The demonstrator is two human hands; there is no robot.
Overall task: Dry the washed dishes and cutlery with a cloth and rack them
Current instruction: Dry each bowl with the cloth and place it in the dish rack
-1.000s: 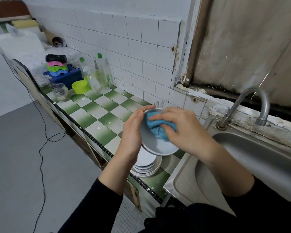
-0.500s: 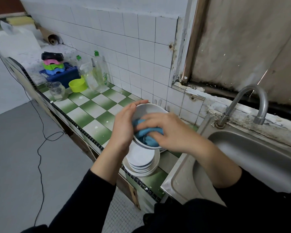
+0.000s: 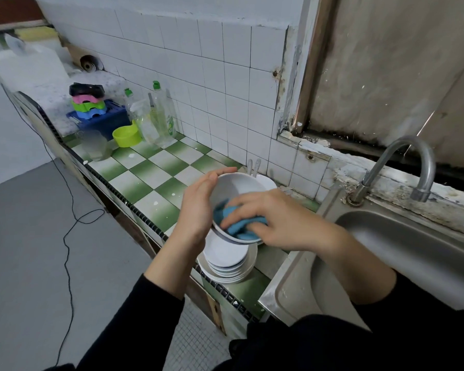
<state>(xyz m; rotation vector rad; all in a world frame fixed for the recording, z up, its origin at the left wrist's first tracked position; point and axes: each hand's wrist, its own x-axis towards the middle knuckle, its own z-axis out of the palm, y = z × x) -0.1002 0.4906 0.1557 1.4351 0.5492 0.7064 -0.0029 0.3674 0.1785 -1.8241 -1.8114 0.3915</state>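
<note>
Left hand (image 3: 196, 210) gripped the white bowl (image 3: 239, 186); right hand (image 3: 273, 218), clutching the blue cloth (image 3: 239, 226), had wiped down to its lower wall, so the inside was probably nearly dry.

White tiled wall (image 3: 220, 76), green-checkered counter (image 3: 150, 172), grey floor (image 3: 24, 250), steel sink (image 3: 402, 253).

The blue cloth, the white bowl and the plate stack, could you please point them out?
blue cloth (image 3: 245, 231): head view, bunched lower fold.
white bowl (image 3: 239, 186): head view, inner wall.
plate stack (image 3: 224, 251): head view, top plate's face.
</note>
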